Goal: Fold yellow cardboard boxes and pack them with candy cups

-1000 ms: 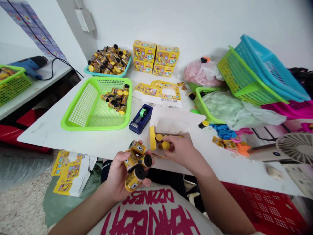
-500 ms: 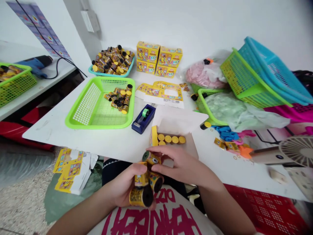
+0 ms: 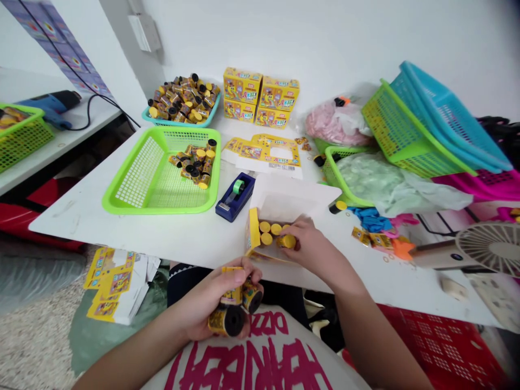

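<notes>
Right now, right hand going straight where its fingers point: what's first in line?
Likely the yellow-capped rolls standing in the open box, just ahead of the right hand; depth is hard to judge.

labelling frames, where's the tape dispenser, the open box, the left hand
tape dispenser (image 3: 232, 203), head view, blue body
open box (image 3: 253, 229), head view, yellow flap
left hand (image 3: 206, 301), head view, middle of hand

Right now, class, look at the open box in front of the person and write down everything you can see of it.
The box is small printed yellow cardboard, white inside. It lies open near the table's front edge, white lid flap folded back, a yellow side flap standing at its left. Inside, yellow-capped rolls sit in rows, caps showing. The right hand rests on its right side, fingers holding one more roll in it.
</notes>
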A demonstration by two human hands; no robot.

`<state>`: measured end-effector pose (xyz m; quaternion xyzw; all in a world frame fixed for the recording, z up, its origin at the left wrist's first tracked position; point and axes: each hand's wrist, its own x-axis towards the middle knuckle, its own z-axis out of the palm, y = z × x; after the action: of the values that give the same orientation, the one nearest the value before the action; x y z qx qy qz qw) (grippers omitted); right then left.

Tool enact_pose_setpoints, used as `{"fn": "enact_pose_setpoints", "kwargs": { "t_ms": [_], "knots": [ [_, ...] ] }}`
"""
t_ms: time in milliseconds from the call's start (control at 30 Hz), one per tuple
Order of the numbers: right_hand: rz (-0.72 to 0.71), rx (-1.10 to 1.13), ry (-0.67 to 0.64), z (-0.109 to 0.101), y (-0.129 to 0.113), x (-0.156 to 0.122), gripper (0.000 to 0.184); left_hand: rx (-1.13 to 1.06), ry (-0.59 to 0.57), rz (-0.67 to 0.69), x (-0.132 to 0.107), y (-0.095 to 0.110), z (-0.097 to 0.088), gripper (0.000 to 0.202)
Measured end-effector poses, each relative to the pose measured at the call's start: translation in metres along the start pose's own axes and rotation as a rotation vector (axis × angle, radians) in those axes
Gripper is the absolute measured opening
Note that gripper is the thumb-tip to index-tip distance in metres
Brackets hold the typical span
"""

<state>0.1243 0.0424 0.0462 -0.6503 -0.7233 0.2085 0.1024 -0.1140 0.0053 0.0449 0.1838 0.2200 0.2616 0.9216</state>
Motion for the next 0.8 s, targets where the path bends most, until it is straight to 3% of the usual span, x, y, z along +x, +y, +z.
{"fn": "enact_pose_setpoints", "kwargs": {
  "t_ms": [167, 300, 333, 433, 533, 633, 700, 800],
  "knots": [
    [0.055, -0.037, -0.027, 0.002, -0.014, 0.01, 0.054, -0.033, 0.022, -0.019, 0.003, 0.0, 0.001, 0.03],
    [-0.068, 0.107, 0.09, -0.018, -0.035, -0.015, 0.039, -0.009, 0.057, 0.005, 0.002, -0.002, 0.0, 0.044],
    [-0.154, 0.181, 0.061, -0.023, -0.042, -0.023, 0.037, 0.017, 0.05, -0.012, 0.001, -0.003, -0.001, 0.046],
    [-0.414, 0.383, -0.197, -0.03, -0.064, -0.04, 0.041, 0.108, -0.032, -0.109, -0.001, -0.007, -0.004, 0.049],
    [-0.423, 0.545, -0.272, -0.026, -0.075, -0.046, 0.045, 0.134, -0.13, -0.112, -0.001, -0.007, -0.006, 0.062],
    [-0.337, 0.712, -0.183, -0.024, -0.069, -0.047, 0.046, 0.075, -0.202, -0.086, 0.0, -0.002, -0.003, 0.07],
    [-0.297, 0.746, -0.053, -0.029, -0.059, -0.046, 0.042, 0.038, -0.205, -0.102, 0.0, 0.002, 0.0, 0.061],
    [-0.197, 0.447, 0.125, -0.041, -0.04, -0.038, 0.03, 0.061, -0.15, -0.129, -0.001, 0.005, 0.004, 0.067]
  ]
}}
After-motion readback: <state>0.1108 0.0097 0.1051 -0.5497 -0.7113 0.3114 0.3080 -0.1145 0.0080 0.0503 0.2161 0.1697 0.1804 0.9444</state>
